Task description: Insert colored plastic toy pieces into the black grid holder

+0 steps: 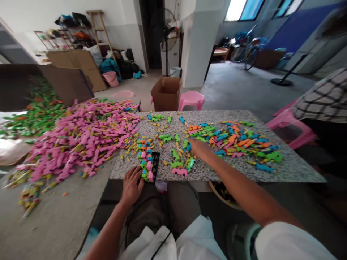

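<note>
Centrally, at the front table edge: left hand (132,184), palm down, with fingers slightly parted and thumb out toward a row of multicoloured pieces (145,157). Right hand (195,147), over the middle of the tabletop, beside blue and green pieces (186,146); too blurred to tell whether pinching anything. Just right of the row, a slotted black tray (155,162); unclear whether under the row as well. Below the front edge, right of centre, a round basket (215,189) with dim, dark contents. Beyond the far edge, top centre, an open cardboard box (165,95) beside a pink stool (192,98). At far left, green pieces (43,115) heaped against brown cardboard walls (63,83). Along the front edge, speckled tabletop (298,175) visible between scattered pieces and rim, widest toward the right corner; at left, a heap of pink pieces (86,139) spilling across the seam from a plain grey table (67,213). Left forearm, rising steeply from bottom left of the frame; right forearm, slanting long and low from lower right over the front edge.
</note>
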The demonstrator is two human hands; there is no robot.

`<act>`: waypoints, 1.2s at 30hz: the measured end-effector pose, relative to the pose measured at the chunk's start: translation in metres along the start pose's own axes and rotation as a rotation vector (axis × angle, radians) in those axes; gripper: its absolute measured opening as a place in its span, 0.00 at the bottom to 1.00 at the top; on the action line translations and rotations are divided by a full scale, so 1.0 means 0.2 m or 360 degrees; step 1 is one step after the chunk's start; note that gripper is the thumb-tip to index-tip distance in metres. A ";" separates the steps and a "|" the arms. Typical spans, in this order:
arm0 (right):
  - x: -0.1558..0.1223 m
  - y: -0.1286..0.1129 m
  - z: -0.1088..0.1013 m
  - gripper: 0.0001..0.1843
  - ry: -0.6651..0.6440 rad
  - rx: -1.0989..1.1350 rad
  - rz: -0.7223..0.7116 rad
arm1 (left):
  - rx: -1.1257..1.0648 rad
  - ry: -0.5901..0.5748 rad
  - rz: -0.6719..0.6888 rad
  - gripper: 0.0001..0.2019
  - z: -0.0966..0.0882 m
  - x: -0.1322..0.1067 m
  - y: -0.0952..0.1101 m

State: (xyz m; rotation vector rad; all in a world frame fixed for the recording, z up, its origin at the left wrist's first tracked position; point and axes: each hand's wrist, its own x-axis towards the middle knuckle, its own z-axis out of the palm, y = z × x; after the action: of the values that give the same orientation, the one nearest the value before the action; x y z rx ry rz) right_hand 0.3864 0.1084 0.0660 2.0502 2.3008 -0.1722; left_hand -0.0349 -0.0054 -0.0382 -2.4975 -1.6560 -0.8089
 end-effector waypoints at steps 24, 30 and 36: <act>-0.29 -0.78 0.27 0.14 -0.0163 0.1872 -0.0135 | -0.0032 -0.0030 -0.0035 0.18 -0.01 0.01 0.03; -0.27 -0.88 0.35 0.06 -0.0214 0.1636 -0.0330 | -0.0036 -0.0032 -0.0020 0.19 -0.01 0.01 0.03; -0.29 -0.90 0.35 0.13 -0.0009 0.1034 -0.0463 | -0.0040 -0.0062 -0.0054 0.20 -0.02 0.01 0.04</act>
State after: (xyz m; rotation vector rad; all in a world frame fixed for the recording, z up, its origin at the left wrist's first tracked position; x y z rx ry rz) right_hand 0.2121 0.0229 0.0120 1.8858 2.7851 -1.0596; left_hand -0.0294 -0.0080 -0.0329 -2.5245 -1.7156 -0.7941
